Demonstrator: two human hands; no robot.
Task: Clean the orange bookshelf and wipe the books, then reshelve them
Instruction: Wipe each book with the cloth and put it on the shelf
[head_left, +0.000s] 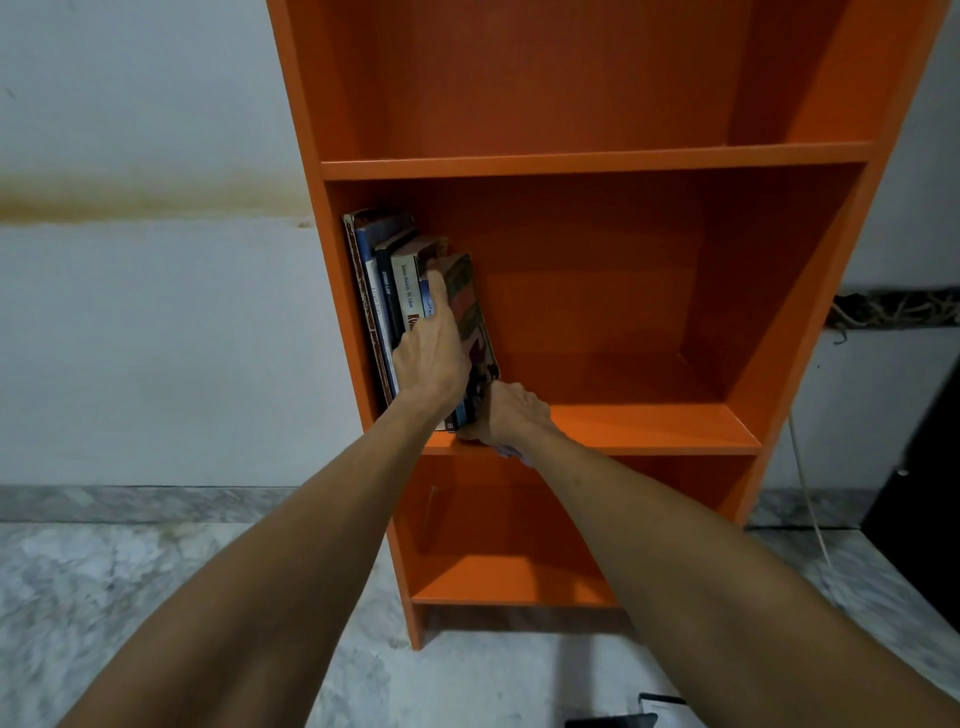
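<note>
Right grip (511, 413) clamped on one patterned book (467, 306), left grip (431, 358) unclear, against five shelved books (384, 291)

in front of you the orange bookshelf (592, 161) stands on the grey marbled floor (130, 597). on the bookshelf's middle board, hard against its left side panel, you have a row of books (382, 291) standing with spines out. the patterned book (467, 306) at the row's right end tilts left onto them, its foot near the board's front edge. a pale cord (818, 530) meets the floor just right of the bookshelf. in front of the bookshelf lies a dark flat object (613, 719), cut off by the frame.
</note>
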